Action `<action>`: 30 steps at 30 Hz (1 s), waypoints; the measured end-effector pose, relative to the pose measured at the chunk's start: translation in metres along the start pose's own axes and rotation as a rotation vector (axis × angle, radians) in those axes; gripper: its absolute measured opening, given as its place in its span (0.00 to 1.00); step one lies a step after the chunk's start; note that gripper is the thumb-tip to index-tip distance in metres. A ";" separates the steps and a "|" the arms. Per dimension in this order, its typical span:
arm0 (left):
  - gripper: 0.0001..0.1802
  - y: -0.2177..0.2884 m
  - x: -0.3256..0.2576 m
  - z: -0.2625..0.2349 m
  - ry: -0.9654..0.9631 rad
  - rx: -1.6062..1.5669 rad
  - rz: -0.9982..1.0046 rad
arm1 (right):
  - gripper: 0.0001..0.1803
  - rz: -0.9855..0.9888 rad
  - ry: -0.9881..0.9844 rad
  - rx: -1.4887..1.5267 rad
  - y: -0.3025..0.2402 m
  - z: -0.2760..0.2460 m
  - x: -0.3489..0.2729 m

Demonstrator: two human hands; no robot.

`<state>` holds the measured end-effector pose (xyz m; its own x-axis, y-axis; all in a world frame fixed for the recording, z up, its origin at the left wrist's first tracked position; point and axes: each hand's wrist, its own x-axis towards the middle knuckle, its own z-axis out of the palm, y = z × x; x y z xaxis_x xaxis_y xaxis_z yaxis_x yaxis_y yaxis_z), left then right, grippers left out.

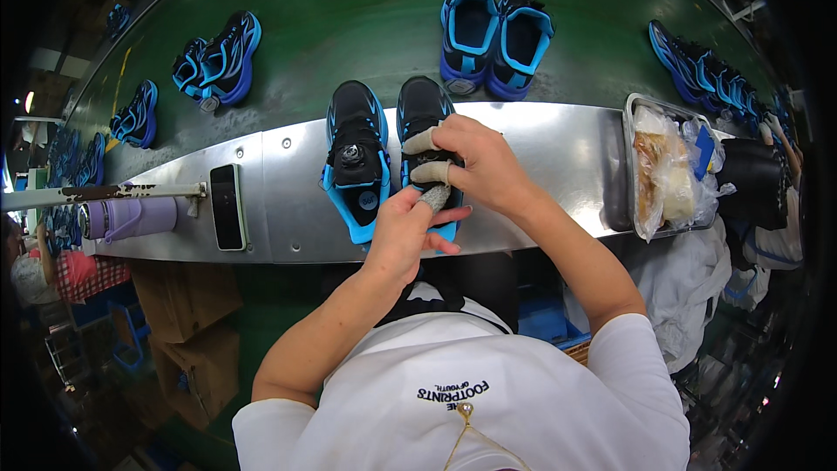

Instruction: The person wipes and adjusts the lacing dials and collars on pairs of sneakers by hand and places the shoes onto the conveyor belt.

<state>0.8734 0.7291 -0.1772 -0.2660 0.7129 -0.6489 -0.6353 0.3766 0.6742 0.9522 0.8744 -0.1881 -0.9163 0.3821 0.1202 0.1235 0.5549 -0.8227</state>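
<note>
On the metal table edge before me stands a pair of black and blue sneakers, toes pointing away. The left sneaker (353, 113) has a round dial on its tongue and stands untouched. Over the right sneaker (422, 98) both my hands meet. My right hand (479, 161) has its finger and thumb, in beige finger covers, closed at the tongue. My left hand (398, 234) pinches near the sneaker's opening, a grey cover on one digit and its other fingers partly stretched out. The exact part gripped is hidden by my fingers.
On the green surface stand more sneakers (495, 39), including another pair (220, 61) to the left and a row (711, 74) at right. A phone (228, 208) and purple cup (141, 218) lie left. A metal tray (629, 166) holds plastic-wrapped items at right.
</note>
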 end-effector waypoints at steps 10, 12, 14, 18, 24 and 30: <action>0.18 0.002 -0.005 0.007 0.035 0.035 -0.028 | 0.17 -0.028 0.044 0.077 -0.002 0.001 -0.004; 0.17 -0.006 -0.015 0.007 0.026 0.029 -0.039 | 0.19 -0.040 0.031 0.060 -0.010 -0.003 -0.011; 0.16 -0.011 -0.019 0.005 0.019 0.022 -0.053 | 0.20 -0.015 -0.002 0.107 -0.016 -0.007 -0.016; 0.15 -0.008 -0.007 -0.002 -0.018 -0.016 -0.013 | 0.27 -0.028 -0.172 0.271 0.001 -0.018 -0.010; 0.15 -0.006 0.000 -0.002 -0.013 -0.015 -0.050 | 0.25 -0.013 -0.118 0.190 0.009 -0.004 -0.003; 0.15 -0.002 -0.001 0.003 -0.002 0.025 -0.068 | 0.21 0.021 0.074 0.110 -0.002 -0.006 -0.006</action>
<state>0.8767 0.7294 -0.1769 -0.2217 0.6865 -0.6925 -0.6333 0.4387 0.6375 0.9595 0.8759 -0.1842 -0.8827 0.4486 0.1398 0.0959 0.4634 -0.8810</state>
